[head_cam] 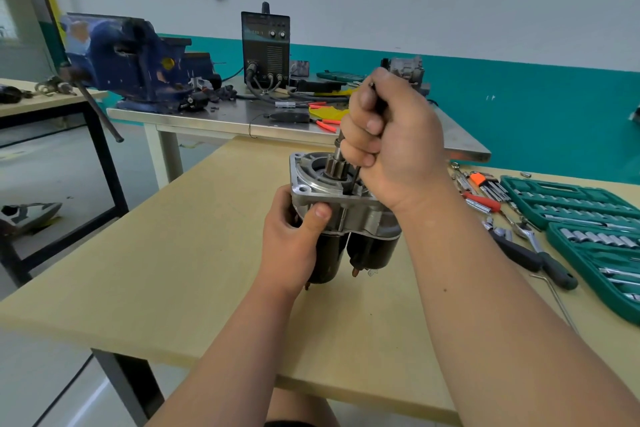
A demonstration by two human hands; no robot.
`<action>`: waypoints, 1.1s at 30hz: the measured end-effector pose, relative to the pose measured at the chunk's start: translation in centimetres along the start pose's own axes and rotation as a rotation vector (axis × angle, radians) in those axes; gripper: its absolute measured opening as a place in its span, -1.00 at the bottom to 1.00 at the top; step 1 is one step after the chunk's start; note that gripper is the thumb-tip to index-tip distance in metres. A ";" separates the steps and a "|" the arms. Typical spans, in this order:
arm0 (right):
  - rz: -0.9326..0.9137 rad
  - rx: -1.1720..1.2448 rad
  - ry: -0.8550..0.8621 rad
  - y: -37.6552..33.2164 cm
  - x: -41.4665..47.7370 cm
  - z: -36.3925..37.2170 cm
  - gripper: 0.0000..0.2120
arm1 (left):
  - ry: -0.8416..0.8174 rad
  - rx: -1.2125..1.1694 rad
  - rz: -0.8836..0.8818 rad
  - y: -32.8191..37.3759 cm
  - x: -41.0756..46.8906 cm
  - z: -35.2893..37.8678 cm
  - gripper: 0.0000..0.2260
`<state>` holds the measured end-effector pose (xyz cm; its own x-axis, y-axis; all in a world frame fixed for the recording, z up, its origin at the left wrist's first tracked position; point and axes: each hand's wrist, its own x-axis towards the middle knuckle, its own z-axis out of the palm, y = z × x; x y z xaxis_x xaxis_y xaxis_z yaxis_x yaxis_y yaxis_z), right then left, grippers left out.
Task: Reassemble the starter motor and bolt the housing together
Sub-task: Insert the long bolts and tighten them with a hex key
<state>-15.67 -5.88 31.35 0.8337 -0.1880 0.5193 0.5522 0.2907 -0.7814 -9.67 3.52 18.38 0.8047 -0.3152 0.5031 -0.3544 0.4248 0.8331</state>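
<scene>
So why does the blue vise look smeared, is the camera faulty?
Head view: the wide lens stretches the edges, so the vise at the left smears and the forearms loom large; the middle is sharp, with the left hand on the starter and the right hand round a tool; light is soft, shadows faint, slight sheen on the steel bench.

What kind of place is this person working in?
Most likely a mechanic's workshop or training shop: a blue bench vise sits on the steel table, a knobbed power unit, perhaps a welder, stands beside it, and open green socket sets lie on the wooden bench by the starter motor.
</scene>
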 end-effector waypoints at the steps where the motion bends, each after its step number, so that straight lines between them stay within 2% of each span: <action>1: -0.020 -0.070 0.041 0.2 0.0 0.3 -0.62 | 0.004 0.002 0.000 0.0 0.0 0.0 -0.22; 6: -0.344 -0.753 0.320 1.3 -0.5 1.3 -0.68 | 0.010 0.035 0.010 -0.4 -0.1 0.1 -0.49; 9: -0.493 -0.917 0.435 1.4 -0.4 1.5 -0.71 | 0.016 0.039 0.027 -0.5 -0.2 0.1 -0.51; 11: -0.492 -0.927 0.443 1.5 -0.3 1.4 -0.78 | 0.020 0.033 0.033 -0.4 -0.2 0.1 -0.52; 12: -0.422 -0.829 0.400 1.4 -0.1 1.3 -0.80 | 0.025 0.023 0.037 -0.4 -0.2 0.1 -0.51; 15: -0.055 -0.200 0.066 0.5 0.3 0.6 -0.77 | 0.040 -0.009 0.034 -0.2 -0.1 -0.2 -0.52; 16: 0.038 -0.063 -0.016 0.2 0.4 0.3 -0.74 | 0.046 -0.018 0.031 -0.1 -0.1 -0.3 -0.52; 18: 0.127 0.024 -0.094 -0.1 0.8 0.2 -0.71 | 0.065 -0.034 0.025 0.1 -0.1 -0.5 -0.39; 20: 0.135 -0.036 -0.080 0.0 1.0 0.6 -0.71 | 0.080 -0.051 0.022 0.2 -0.1 -0.6 -0.28; 22: 0.093 -0.207 0.011 0.2 0.9 1.5 -0.75 | 0.086 -0.050 0.022 0.2 -0.1 -0.6 -0.29; 25: -0.022 -0.611 0.247 0.4 0.9 3.0 -0.73 | 0.091 -0.027 0.026 0.0 -0.2 -0.6 -0.48; 28: -0.219 -1.021 0.465 1.2 0.8 4.1 -0.69 | 0.124 -0.002 0.046 -0.4 -0.3 -0.3 -0.63; 31: -0.401 -1.132 0.602 2.1 0.3 4.6 -0.72 | 0.161 0.028 0.057 -0.5 -0.6 0.3 -0.66; 33: -0.341 -0.979 0.523 1.9 0.3 4.0 -0.72 | 0.162 0.025 0.070 -0.5 -0.7 0.3 -0.63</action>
<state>-14.39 -1.59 31.35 0.4144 -0.5478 0.7268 0.3248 -0.6569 -0.6804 -10.21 3.26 17.74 0.8431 -0.1437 0.5181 -0.4225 0.4190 0.8037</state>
